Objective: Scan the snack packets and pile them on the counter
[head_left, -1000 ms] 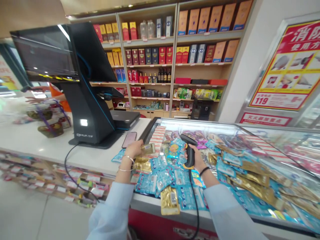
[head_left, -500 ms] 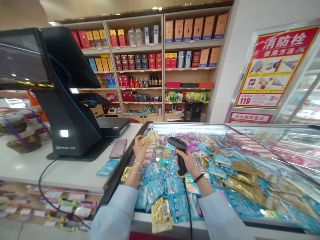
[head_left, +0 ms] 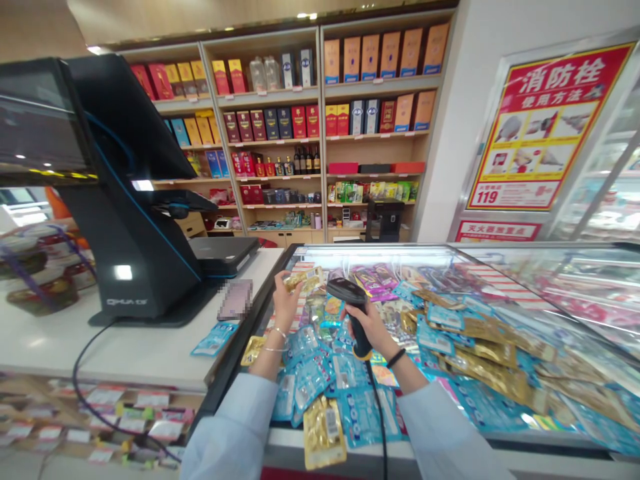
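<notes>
My left hand (head_left: 286, 299) is closed on a gold snack packet (head_left: 311, 280), held above the glass-topped case. In my right hand (head_left: 371, 325) is a black handheld barcode scanner (head_left: 349, 292), its head tilted toward the packet but apart from it. A black cable (head_left: 379, 407) runs down from the scanner's handle over the packets. Below my hands lie several blue packets (head_left: 313, 377) and another gold packet (head_left: 324, 430) at the near edge. To the right a pile of gold packets (head_left: 493, 377) and blue packets is spread over the case.
A black checkout terminal (head_left: 145, 267) stands on the white counter (head_left: 150, 347) at the left, with a pixelated object (head_left: 236, 299) and a blue packet (head_left: 214, 339) near the counter's edge. Behind the case (head_left: 370, 249) are shelves of boxes (head_left: 285, 123). A red poster (head_left: 550, 127) hangs on the right wall.
The scanner has shifted slightly left, its head nearer the gold packet. My left hand has moved a little to the right with the packet. The view has turned slightly.
</notes>
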`<state>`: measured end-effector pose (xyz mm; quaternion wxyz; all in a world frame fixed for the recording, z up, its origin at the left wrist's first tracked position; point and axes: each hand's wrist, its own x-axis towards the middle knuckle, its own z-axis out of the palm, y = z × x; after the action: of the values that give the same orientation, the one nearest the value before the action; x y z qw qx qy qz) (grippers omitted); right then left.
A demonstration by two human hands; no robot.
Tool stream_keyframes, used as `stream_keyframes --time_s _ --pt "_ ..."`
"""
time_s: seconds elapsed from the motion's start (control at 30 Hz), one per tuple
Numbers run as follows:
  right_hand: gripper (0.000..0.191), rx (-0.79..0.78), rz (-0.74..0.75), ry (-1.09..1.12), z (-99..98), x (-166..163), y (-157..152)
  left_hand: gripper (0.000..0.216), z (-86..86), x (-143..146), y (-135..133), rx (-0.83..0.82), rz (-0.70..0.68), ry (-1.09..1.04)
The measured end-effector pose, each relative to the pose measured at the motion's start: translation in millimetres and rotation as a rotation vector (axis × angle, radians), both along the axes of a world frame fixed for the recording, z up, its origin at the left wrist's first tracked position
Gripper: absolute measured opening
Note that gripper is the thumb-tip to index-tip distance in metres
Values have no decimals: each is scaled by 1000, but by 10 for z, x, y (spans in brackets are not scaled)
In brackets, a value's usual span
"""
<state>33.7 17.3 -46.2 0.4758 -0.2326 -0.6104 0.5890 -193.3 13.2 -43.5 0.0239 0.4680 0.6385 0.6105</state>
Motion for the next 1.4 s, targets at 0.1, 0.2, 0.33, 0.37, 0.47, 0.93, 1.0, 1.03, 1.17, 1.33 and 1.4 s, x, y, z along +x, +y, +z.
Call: stream_keyframes --time_s 0.1,0.2,0.33,0.37,0.47,0.93,1.0,1.03,1.17,1.33,1.4 --pt "31 -9 3 0 7 -1 -12 40 -1 -10 0 7 5 -10" --pt "31 -18 7 -12 3 3 -11 40 -10 -18 6 14 -6 -21" --pt "32 -23 33 -28 -17 4 6 41 -42 -34 27 51 -24 -60" --pt "32 -25 36 -28 -23 3 9 42 -51 -39 33 63 -28 -66" --pt "33 -50 31 -17 -38 -3 15 41 -73 -54 38 81 -46 -69" --pt "36 -342 32 250 75 43 73 34 -209 -215 76 32 -71 -544" --pt "34 -349 45 265 145 142 53 38 -172 -184 92 21 -156 -717" --pt "34 -349 51 270 193 214 41 40 -130 -154 93 19 -188 -768" --pt "30 -307 23 319 450 659 -13 35 195 91 77 17 -293 -786" --pt "24 -214 -133 443 713 1424 -75 24 752 716 115 44 -560 -673" --pt "23 -191 -203 476 734 1751 -96 26 908 1044 155 42 -649 -625"
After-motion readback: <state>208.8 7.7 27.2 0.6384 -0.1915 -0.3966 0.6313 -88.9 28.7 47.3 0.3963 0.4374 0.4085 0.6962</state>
